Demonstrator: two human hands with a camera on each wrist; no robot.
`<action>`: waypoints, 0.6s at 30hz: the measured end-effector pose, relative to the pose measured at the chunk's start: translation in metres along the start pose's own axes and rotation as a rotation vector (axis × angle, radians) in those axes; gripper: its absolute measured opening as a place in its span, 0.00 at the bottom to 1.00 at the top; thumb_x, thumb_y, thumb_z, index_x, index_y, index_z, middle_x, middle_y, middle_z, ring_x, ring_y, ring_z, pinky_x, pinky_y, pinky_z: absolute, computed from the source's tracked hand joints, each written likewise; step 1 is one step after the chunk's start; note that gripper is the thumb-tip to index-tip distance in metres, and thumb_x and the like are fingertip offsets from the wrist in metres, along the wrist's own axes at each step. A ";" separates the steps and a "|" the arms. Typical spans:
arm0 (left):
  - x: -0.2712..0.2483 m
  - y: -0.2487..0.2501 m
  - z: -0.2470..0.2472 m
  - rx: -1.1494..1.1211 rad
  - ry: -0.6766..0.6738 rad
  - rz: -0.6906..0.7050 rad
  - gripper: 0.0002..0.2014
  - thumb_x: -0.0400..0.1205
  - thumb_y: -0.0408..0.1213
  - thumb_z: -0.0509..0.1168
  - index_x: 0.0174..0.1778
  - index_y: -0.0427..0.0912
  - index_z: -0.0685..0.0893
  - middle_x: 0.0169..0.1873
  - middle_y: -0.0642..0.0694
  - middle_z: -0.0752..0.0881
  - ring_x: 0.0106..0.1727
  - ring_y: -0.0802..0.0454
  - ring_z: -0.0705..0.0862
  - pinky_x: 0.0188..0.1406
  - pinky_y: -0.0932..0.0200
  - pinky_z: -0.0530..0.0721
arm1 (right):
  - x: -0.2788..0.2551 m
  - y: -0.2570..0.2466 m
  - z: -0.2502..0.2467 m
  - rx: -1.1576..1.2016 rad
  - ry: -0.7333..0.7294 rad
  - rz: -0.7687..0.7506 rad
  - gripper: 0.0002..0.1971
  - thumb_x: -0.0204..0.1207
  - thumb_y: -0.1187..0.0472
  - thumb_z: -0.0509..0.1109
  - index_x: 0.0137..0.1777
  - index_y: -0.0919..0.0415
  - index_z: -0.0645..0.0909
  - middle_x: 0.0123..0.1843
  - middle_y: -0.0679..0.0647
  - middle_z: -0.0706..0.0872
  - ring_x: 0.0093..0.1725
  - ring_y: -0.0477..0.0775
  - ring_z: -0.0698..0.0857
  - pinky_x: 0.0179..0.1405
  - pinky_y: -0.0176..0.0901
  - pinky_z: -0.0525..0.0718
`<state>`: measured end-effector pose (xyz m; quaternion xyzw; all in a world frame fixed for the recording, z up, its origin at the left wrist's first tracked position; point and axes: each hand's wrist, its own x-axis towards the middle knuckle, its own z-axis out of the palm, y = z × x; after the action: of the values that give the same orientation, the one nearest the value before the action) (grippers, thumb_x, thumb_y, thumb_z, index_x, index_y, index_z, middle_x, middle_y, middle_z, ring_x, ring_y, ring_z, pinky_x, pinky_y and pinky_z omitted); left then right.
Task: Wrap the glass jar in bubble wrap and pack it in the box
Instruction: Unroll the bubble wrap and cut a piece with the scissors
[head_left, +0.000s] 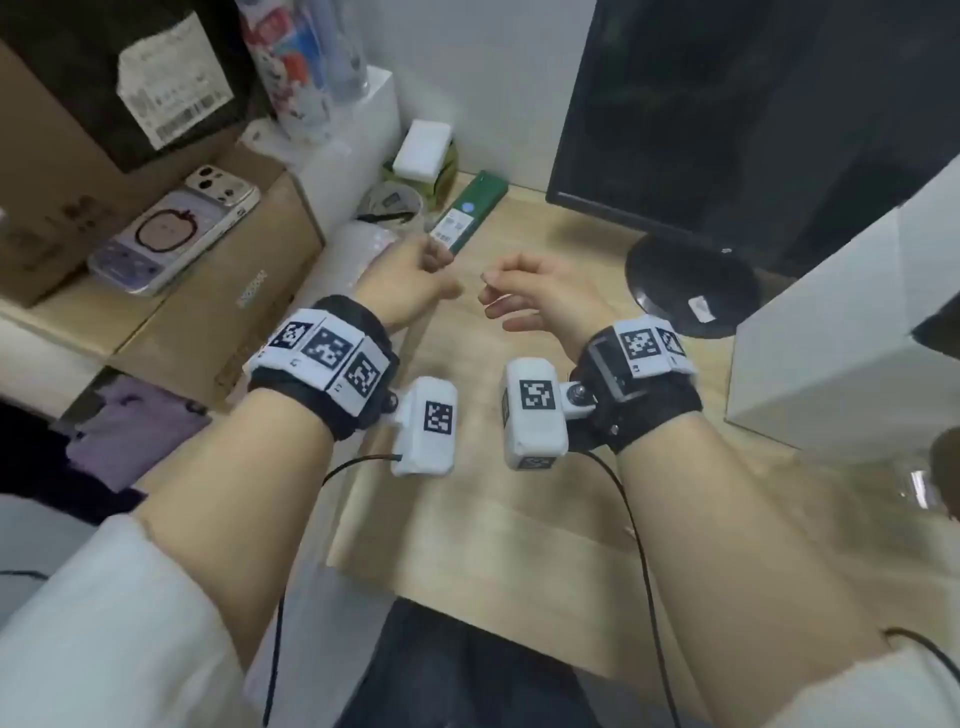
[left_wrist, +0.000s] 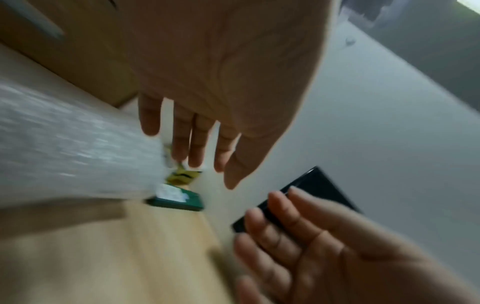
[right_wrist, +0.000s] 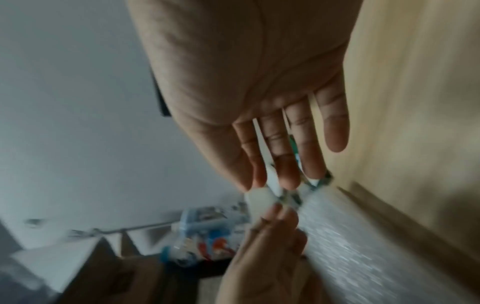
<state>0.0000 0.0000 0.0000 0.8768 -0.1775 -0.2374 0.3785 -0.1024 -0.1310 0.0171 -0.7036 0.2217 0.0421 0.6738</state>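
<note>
Fingers loose on both left hand (head_left: 415, 286) and right hand (head_left: 535, 296), holding nothing. We risk fumbling the bubble wrap (left_wrist: 72, 148); jar not visible

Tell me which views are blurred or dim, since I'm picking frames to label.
Head view: mostly sharp and evenly lit, wide-angle bending at the edges; both hands, left hand and right hand, readable. Left wrist view: motion-smeared, the bubble wrap streaked, palm in shadow. Right wrist view: dimmest and soft; the background is smeared.
</note>
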 end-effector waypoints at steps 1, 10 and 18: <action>-0.002 -0.015 -0.001 0.128 0.022 -0.045 0.23 0.70 0.46 0.71 0.60 0.48 0.76 0.61 0.42 0.77 0.65 0.43 0.76 0.65 0.45 0.74 | 0.003 0.009 0.007 0.004 -0.012 0.022 0.06 0.76 0.60 0.68 0.38 0.52 0.77 0.36 0.49 0.85 0.37 0.48 0.83 0.41 0.41 0.78; -0.007 -0.108 -0.016 0.507 -0.130 -0.363 0.67 0.60 0.54 0.80 0.75 0.65 0.28 0.81 0.36 0.42 0.79 0.34 0.55 0.68 0.40 0.72 | 0.025 0.083 0.087 -0.231 -0.123 0.296 0.10 0.75 0.63 0.67 0.55 0.53 0.78 0.42 0.52 0.79 0.39 0.53 0.80 0.35 0.43 0.77; 0.004 -0.110 -0.025 0.359 -0.046 -0.132 0.62 0.61 0.39 0.80 0.79 0.57 0.38 0.78 0.42 0.58 0.76 0.40 0.63 0.71 0.43 0.70 | 0.026 0.094 0.114 -0.131 0.009 0.345 0.15 0.80 0.70 0.54 0.57 0.58 0.79 0.43 0.49 0.79 0.39 0.50 0.79 0.36 0.39 0.76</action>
<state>0.0310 0.0839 -0.0683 0.9344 -0.1677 -0.2460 0.1957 -0.0867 -0.0271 -0.0891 -0.6976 0.3390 0.1679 0.6085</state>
